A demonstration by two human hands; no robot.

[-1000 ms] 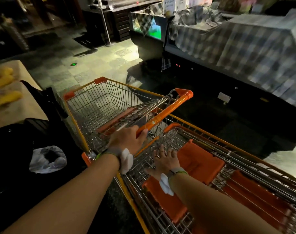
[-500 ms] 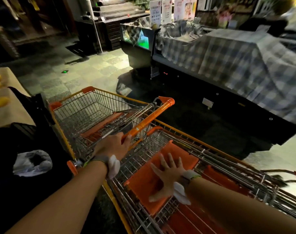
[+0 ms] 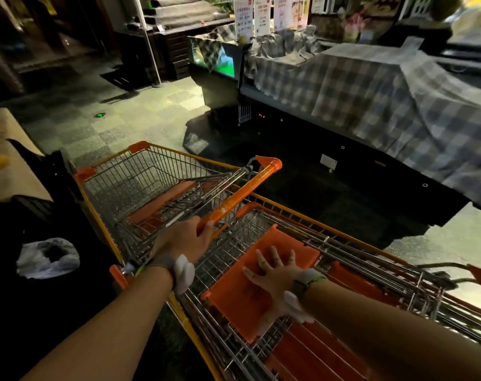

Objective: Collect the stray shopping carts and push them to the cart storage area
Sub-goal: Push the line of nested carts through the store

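at your far left a tan counter (image 3: 12, 171) carries blurred yellow items, and below it a crumpled plastic bag (image 3: 47, 257) lies on a dark surface. just right of that stands the front shopping cart (image 3: 140, 177), its wire basket edged in yellow with orange corner caps, pointing away from you over the tiled floor (image 3: 102, 125). your left hand (image 3: 183, 239) is on that cart's orange handle bar (image 3: 240, 193), with the fingers (image 3: 206, 226) curled round its near end. a second shopping cart (image 3: 330, 270) is nested behind the first one and slants off to your lower right, and more cart frames sit pushed into it further right. your right hand (image 3: 275, 270) lies flat on the orange child-seat flap (image 3: 247, 295) of this second cart, fingers straight and spread, gripping nothing. both wrists wear a band with a white piece attached. across the dark aisle to your right runs a long black display case (image 3: 330, 149) draped in checked cloth (image 3: 398, 100). behind it at the top, white signs (image 3: 243, 16) stand upright; their print is too small to read.
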